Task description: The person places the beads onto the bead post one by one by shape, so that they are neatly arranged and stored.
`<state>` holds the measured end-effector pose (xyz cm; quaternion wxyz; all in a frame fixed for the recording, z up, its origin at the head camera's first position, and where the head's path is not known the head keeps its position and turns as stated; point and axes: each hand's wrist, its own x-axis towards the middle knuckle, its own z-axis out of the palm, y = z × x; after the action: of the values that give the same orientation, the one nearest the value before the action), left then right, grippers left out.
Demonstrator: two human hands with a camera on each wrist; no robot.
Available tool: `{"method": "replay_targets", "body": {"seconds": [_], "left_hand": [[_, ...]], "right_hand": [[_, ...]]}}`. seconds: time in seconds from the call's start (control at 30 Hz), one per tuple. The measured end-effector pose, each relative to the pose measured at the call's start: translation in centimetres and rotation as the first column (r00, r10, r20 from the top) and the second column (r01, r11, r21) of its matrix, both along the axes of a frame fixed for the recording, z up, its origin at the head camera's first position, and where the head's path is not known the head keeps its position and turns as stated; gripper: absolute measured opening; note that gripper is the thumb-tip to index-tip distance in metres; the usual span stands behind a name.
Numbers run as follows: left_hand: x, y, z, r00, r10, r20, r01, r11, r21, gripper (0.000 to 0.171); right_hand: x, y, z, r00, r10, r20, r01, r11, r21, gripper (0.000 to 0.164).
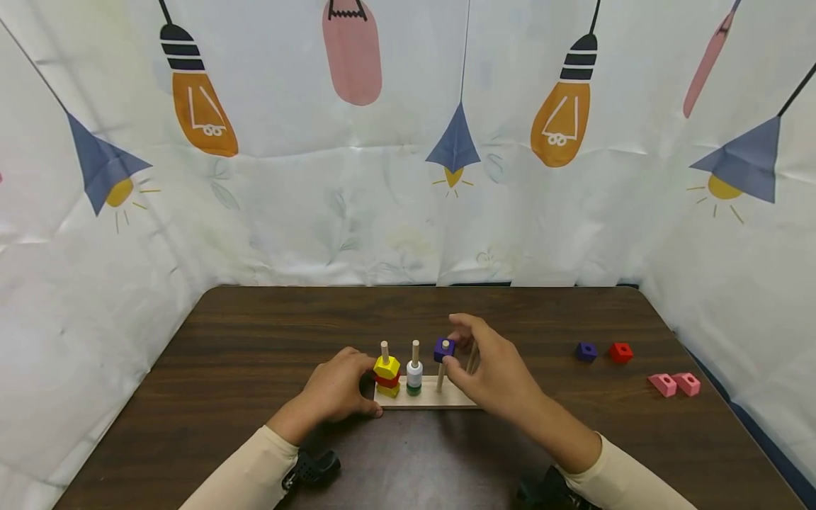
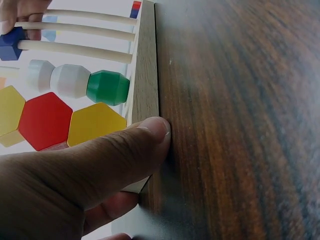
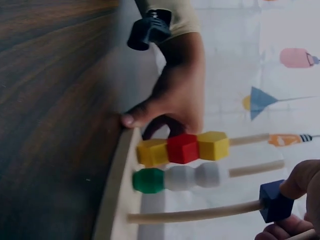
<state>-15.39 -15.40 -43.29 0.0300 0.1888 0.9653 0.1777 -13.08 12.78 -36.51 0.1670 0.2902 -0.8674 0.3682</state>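
A white printed curtain [image 1: 287, 212] with light bulbs and lamps fills the back of my head view, behind the far edge of the bench [image 1: 255, 333]. The bench has a dark wood-grain top. Two cream sleeves [image 1: 245, 471] come in over it, a black wrist camera [image 1: 317, 467] showing by the left one.

Roughly midway between the bench's left and right edges I see a pale wooden peg board [image 1: 427, 402], its length running along the far edge. The right hand [image 1: 497, 368] is over its right part, hiding that end from my head view; the left hand [image 1: 338, 386] is at its left end. The left grip holds that end, thumb pressed to the front edge. The right grip is narrow, pinching a dark blue cube [image 1: 440, 352], which sits high on the third dowel [image 1: 440, 379], the tip showing through its top. My left wrist view shows two more dowels beyond it.

Yellow and red hexagonal beads [image 1: 386, 368] stack on the first dowel; white beads [image 1: 414, 374] over a green bead [image 1: 414, 389] on the second.

Towards the bench's right edge lie a loose blue cube [image 1: 586, 352], a red cube [image 1: 620, 353] and, nearer that edge, two pink blocks [image 1: 663, 384].
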Motion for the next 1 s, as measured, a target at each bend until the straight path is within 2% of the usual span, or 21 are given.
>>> {"method": "replay_targets", "body": {"seconds": [0.27, 0.37, 0.63, 1.0], "left_hand": [[0.0, 0.1, 0.1, 1.000, 0.002, -0.002, -0.002, 1.000, -0.004, 0.061], [0.0, 0.1, 0.2, 1.000, 0.004, 0.004, -0.004, 1.000, -0.004, 0.063], [0.1, 0.1, 0.2, 1.000, 0.003, 0.004, -0.003, 1.000, -0.009, 0.064], [0.1, 0.1, 0.2, 1.000, 0.004, 0.002, -0.004, 1.000, -0.006, 0.061]], "right_hand": [[-0.1, -0.2, -1.8, 0.999, -0.036, 0.028, 0.038, 0.995, -0.091, 0.096], [-0.1, -0.3, -2.2, 0.997, -0.045, 0.058, 0.052, 0.990, -0.133, 0.102], [0.1, -0.5, -3.6, 0.985, -0.037, 0.166, 0.070, 0.978, -0.197, 0.108], [0.1, -0.6, -6.1, 0.970, -0.046, 0.239, 0.082, 0.986, -0.144, 0.109]]}}
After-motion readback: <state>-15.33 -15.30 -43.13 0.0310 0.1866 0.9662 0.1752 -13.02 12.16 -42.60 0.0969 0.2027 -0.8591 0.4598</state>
